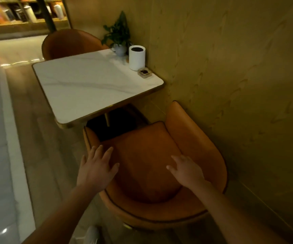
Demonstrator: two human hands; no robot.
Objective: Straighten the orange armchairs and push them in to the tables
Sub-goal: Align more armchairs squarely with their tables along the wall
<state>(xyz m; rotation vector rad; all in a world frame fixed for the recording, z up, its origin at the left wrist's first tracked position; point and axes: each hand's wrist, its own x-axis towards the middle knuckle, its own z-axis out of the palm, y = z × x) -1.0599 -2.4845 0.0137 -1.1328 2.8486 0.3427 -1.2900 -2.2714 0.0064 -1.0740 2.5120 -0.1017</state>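
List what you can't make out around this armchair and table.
All in the head view:
- Base of the near armchair: mostly hidden under its own seat.
- Seat of the far armchair: hidden behind the table.
- Contents of the small dish: too small and dark.
- The shelf items: blurred.

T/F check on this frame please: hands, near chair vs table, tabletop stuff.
1. The left hand and right hand are both open over the near orange upholstered armchair. True.
2. The white cylindrical container stands on the floor. False: it stands on the white marble table, by the wall.
3. The near armchair's seat is hidden under the table. False: the seat shows almost whole, out from the table's edge.
4. A second orange armchair stands at the table's far side. True.
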